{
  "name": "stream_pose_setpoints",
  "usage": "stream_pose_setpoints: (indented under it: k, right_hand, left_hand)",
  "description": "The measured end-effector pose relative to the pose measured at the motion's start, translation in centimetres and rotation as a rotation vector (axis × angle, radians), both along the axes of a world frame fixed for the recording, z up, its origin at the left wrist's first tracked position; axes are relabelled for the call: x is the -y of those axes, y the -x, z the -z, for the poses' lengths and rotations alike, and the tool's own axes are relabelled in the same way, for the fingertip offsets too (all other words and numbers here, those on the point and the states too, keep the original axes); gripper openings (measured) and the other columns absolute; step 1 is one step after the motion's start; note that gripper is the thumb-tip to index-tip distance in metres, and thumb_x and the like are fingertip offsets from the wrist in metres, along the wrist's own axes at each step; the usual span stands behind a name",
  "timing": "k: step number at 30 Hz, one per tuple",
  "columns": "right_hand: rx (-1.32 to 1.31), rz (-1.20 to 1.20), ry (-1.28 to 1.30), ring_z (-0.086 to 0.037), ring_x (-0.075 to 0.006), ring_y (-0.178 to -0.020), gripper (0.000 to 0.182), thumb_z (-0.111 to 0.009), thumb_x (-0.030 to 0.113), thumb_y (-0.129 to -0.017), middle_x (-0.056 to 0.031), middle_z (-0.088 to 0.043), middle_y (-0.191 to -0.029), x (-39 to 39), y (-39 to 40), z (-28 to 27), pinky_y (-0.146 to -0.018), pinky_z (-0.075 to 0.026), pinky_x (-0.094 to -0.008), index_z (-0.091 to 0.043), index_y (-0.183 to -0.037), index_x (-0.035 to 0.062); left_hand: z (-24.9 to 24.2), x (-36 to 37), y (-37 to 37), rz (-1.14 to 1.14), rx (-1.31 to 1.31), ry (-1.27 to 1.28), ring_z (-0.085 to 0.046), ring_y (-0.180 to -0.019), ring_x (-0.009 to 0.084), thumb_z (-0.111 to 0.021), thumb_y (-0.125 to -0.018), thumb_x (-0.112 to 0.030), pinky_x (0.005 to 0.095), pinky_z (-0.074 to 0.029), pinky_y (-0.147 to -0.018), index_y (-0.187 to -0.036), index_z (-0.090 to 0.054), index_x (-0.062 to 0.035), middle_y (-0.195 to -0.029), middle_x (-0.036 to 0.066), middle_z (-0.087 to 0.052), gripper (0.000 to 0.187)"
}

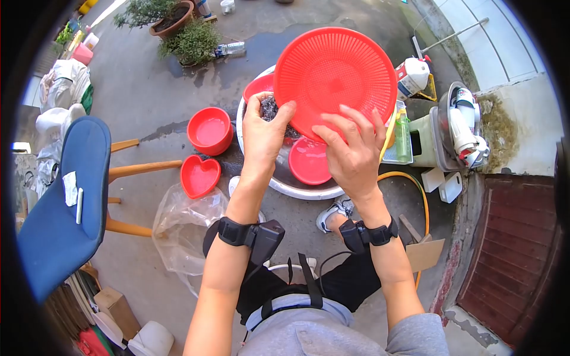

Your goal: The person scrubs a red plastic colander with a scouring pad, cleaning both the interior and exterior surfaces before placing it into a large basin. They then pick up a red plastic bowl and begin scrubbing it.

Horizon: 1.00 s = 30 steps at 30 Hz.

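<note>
A round red plastic strainer basket (pixel 335 80) with a slotted wall is raised above a white-rimmed basin (pixel 285 191). At its lower left edge, my left hand (pixel 265 127) is closed with the thumb on the rim and the fingertips partly hidden. A dark, glistening patch shows between thumb and fingers; I cannot make out what it is. On the near side, my right hand (pixel 354 151) grips the rim, fingers over the red surface and thumb hidden. Inside the basin lie a small red bowl (pixel 310 161) and another red piece (pixel 259 87), partly covered.
Left of the basin stand round red bowls (pixel 210 130) and a heart-shaped red bowl (pixel 200 176). A clear plastic bag (pixel 187 228) and blue chair (pixel 71 202) are nearby. To the right are a yellow hose (pixel 426 207), a white jug (pixel 412 77) and a dish-filled tub (pixel 442 127).
</note>
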State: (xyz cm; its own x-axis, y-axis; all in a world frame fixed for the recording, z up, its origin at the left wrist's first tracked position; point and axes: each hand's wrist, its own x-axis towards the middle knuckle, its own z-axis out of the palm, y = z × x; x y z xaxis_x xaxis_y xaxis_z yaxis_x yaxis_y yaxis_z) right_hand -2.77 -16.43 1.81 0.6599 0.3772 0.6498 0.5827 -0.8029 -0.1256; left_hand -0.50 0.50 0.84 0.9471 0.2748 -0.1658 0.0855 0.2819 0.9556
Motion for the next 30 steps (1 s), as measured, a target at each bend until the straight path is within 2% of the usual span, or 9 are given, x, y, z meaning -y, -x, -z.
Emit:
stream_pose_setpoints:
  k: [4,8,10,14,15,19,24,27,30]
  right_hand:
    - [-0.037,0.033,-0.038,-0.047,-0.0284,-0.130,0.039,-0.069,0.016,-0.078,-0.0047,-0.058,-0.129,0.7,0.4,-1.3,-0.116,-0.024,-0.0447,-0.066,-0.118,0.0175]
    - [-0.021,0.048,-0.508,-0.042,-0.0341,-0.134,0.062,-0.069,0.018,-0.088,-0.0171,-0.043,-0.146,0.0,-0.4,-0.4,-0.115,-0.026,-0.0461,-0.040,-0.141,0.0038]
    - [-0.553,-0.158,-1.263,-0.044,-0.0295,-0.133,0.060,-0.067,0.022,-0.093,-0.0155,-0.045,-0.144,-0.7,-0.5,-0.6,-0.114,-0.030,-0.0423,-0.038,-0.142,0.0038]
    - [-1.073,-0.314,-1.832,-0.047,-0.0215,-0.131,0.053,-0.065,0.019,-0.096,-0.0109,-0.050,-0.139,-0.6,-0.2,0.1,-0.110,-0.038,-0.0392,-0.042,-0.141,0.0051]
    - [-0.963,-0.234,-1.740,-0.054,-0.0273,-0.126,0.046,-0.054,0.019,-0.100,-0.0141,-0.053,-0.138,-1.0,-0.2,0.3,-0.110,-0.043,-0.0447,-0.041,-0.141,0.0019]
    - [-0.936,-0.204,-1.861,-0.061,-0.0233,-0.116,0.039,-0.053,0.012,-0.099,-0.0117,-0.057,-0.131,0.4,-0.7,0.5,-0.098,-0.052,-0.0392,-0.045,-0.136,0.0030]
    - [-0.899,0.025,-1.711,-0.064,-0.0241,-0.113,0.037,-0.049,0.011,-0.099,-0.0139,-0.059,-0.128,0.8,-0.7,2.0,-0.090,-0.058,-0.0409,-0.046,-0.135,0.0006]
    - [-1.105,0.011,-1.625,-0.063,-0.0250,-0.114,0.037,-0.048,0.013,-0.100,-0.0131,-0.059,-0.129,0.0,-0.1,1.0,-0.092,-0.058,-0.0419,-0.047,-0.136,0.0022]
    - [-1.209,-0.020,-1.577,-0.063,-0.0226,-0.114,0.036,-0.046,0.017,-0.101,-0.0115,-0.060,-0.128,0.4,-0.1,0.6,-0.091,-0.059,-0.0410,-0.049,-0.135,0.0031]
  left_hand:
    - [0.1,-0.5,-0.5,-0.122,0.045,-0.042,-0.060,-0.085,0.0074,-0.075,-0.087,-0.012,0.0236,-0.051,-0.074,-0.113,-0.055,-0.0031,-0.097,0.004,-0.064,0.034]
    - [-0.7,-0.1,-0.2,-0.187,0.083,0.043,-0.059,-0.085,0.0063,-0.073,-0.089,-0.013,0.0230,-0.051,-0.073,-0.115,-0.053,-0.0037,-0.098,0.003,-0.064,0.035]
    - [-1.5,0.8,0.3,-0.156,0.083,0.074,-0.059,-0.085,0.0064,-0.074,-0.089,-0.014,0.0231,-0.051,-0.074,-0.115,-0.053,-0.0039,-0.098,0.003,-0.064,0.035]
    - [-1.2,2.4,1.0,-0.029,0.093,0.030,-0.059,-0.087,0.0071,-0.075,-0.089,-0.018,0.0234,-0.050,-0.077,-0.117,-0.052,-0.0040,-0.099,0.003,-0.064,0.038]
    - [-0.9,2.5,1.0,0.003,0.087,-0.062,-0.058,-0.090,0.0086,-0.075,-0.089,-0.022,0.0239,-0.049,-0.078,-0.116,-0.054,-0.0042,-0.101,0.004,-0.063,0.039]
    - [-0.3,1.7,0.7,-0.032,0.102,-0.253,-0.056,-0.096,0.0115,-0.072,-0.093,-0.028,0.0257,-0.048,-0.082,-0.112,-0.057,-0.0040,-0.105,0.005,-0.061,0.034]
    - [-2.4,1.6,1.2,-0.201,0.209,-0.244,-0.056,-0.099,0.0160,-0.069,-0.094,-0.025,0.0304,-0.049,-0.086,-0.117,-0.053,-0.0017,-0.110,0.008,-0.058,0.036]
    - [-2.1,2.6,1.2,-0.016,0.511,-0.744,-0.056,-0.116,0.0324,-0.073,-0.089,-0.027,0.0398,-0.043,-0.102,-0.132,-0.049,-0.0015,-0.130,0.019,-0.053,0.055]
    - [-1.6,3.9,1.9,0.176,0.384,-0.650,-0.048,-0.130,0.0358,-0.073,-0.088,-0.026,0.0423,-0.038,-0.108,-0.134,-0.050,-0.0020,-0.143,0.021,-0.047,0.056]
